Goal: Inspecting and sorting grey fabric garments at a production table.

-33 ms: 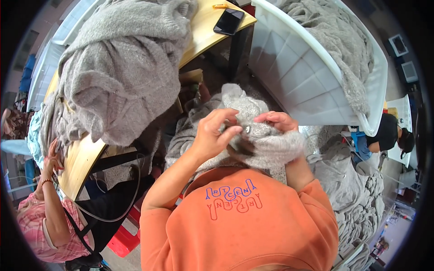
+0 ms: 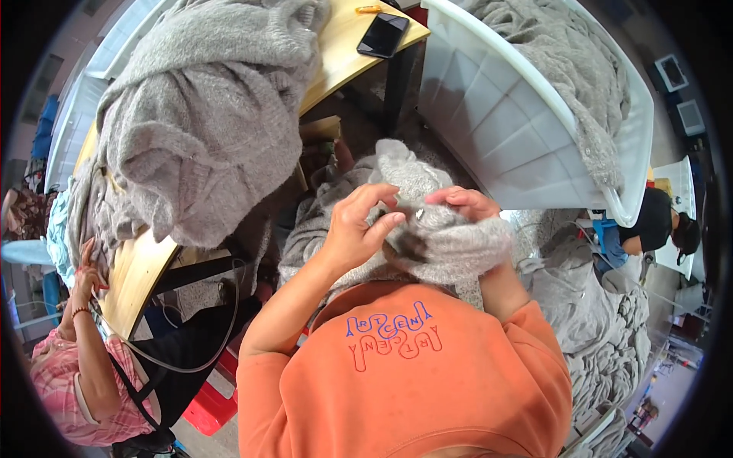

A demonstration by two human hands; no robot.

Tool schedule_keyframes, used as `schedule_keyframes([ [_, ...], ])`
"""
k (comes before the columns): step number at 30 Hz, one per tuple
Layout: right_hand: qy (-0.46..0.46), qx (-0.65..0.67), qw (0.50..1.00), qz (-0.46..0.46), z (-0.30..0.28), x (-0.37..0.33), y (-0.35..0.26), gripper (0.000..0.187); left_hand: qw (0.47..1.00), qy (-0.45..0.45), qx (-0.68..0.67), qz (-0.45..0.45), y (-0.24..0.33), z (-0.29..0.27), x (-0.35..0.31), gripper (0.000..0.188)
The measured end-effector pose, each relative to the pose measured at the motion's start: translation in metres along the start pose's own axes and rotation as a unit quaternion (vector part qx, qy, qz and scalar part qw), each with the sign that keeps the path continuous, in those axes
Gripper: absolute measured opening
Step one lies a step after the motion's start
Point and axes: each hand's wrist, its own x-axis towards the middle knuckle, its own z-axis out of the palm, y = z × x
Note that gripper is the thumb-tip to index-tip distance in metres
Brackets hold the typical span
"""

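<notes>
A grey knit garment (image 2: 466, 248) is bunched between my hands, part of it wrapped about my right wrist. My right hand (image 2: 467, 204) grips the knit, its fingers bent over the upper edge and the palm largely covered. Just left of the cloth is my left hand (image 2: 359, 229), thumb and forefinger curved with a gap between them; I make out nothing in it. A tiny bright spot shows on the knit between the hands, too small to name. The darker cloth below it is blurred. More grey knit (image 2: 393, 164) lies beyond my hands.
A big heap of grey knitwear (image 2: 206, 145) covers the wooden table (image 2: 141, 286) at left, where a black phone (image 2: 383, 35) lies near the far corner. A white plastic bin (image 2: 504, 114) full of knitwear stands at right. A co-worker's hand (image 2: 90, 271) is by the table.
The knit between my hands has shifted a little, and the bright spot on it sits slightly differently. Both hands stay nearly where they were.
</notes>
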Motion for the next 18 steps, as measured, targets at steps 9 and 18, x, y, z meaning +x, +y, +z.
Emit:
schedule_keyframes([
  [9,0.176,-0.234,0.956,-0.006,-0.006,-0.004,0.016,0.018,0.967,-0.202,0.123,0.097,-0.033,0.028,-0.036,0.046],
  [18,-0.028,-0.568,0.821,-0.041,-0.069,-0.042,0.045,0.052,0.973,0.174,0.0,-0.151,0.009,-0.097,-0.072,0.007],
])
